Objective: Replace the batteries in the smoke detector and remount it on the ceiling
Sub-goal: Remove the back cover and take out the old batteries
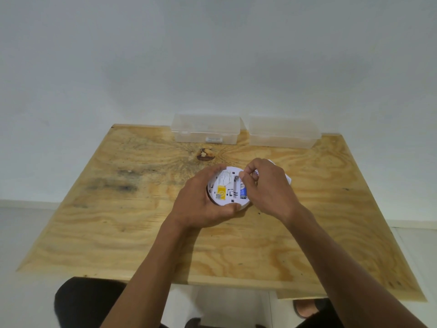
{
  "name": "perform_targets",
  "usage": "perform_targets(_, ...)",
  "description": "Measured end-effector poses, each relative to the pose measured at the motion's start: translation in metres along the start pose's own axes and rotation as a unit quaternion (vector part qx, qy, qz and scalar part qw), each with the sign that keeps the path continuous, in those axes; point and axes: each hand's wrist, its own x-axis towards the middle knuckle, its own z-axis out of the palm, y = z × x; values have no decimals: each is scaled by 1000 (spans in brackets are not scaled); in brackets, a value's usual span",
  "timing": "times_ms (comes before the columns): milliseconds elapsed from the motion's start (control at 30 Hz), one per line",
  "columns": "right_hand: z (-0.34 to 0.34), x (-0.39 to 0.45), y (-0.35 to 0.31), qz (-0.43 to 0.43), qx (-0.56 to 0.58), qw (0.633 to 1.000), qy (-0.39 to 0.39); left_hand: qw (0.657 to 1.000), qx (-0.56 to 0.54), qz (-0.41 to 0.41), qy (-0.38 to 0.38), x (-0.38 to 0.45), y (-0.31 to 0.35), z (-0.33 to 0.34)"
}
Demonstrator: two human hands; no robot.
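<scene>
A round white smoke detector [224,192] lies back side up over the middle of the plywood table [142,221], showing a yellow label and an open battery bay. My left hand [203,204] grips its rim from the left and near side. A blue battery [242,192] sits in the right slot; the slot beside it looks empty. My right hand [264,185] hovers over the bay, its fingertips pinched at the battery's far end. A white piece [287,177], partly hidden behind my right hand, lies on the table.
Two clear plastic boxes stand at the table's far edge against the white wall, one at the centre [205,129] and one to its right [283,133]. A dark knot [205,155] marks the wood. My knees and a sandalled foot show below the near edge.
</scene>
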Motion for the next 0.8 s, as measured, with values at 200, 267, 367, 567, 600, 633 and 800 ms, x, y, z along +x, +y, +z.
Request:
perform_targets(200,-2,-6,-3,-27,43,998,35,1000,-13,0,8,-2,5,0)
perform_targets(267,0,-10,-5,-10,75,997,32,1000,-12,3,8,-3,7,0)
perform_targets(367,2,-11,-6,17,118,992,34,1000,-5,5,6,-3,6,-1)
perform_targets(567,-2,-4,-6,117,294,946,68,1000,14,0,0,-3,4,-3)
perform_targets(600,-3,-2,-7,147,347,924,64,1000,17,2,0,-3,3,-3)
perform_targets(633,-6,-2,-9,177,404,896,58,1000,19,2,-1,-3,4,-4)
perform_targets(800,-13,0,-13,249,559,790,44,1000,20,7,-5,-4,4,-4)
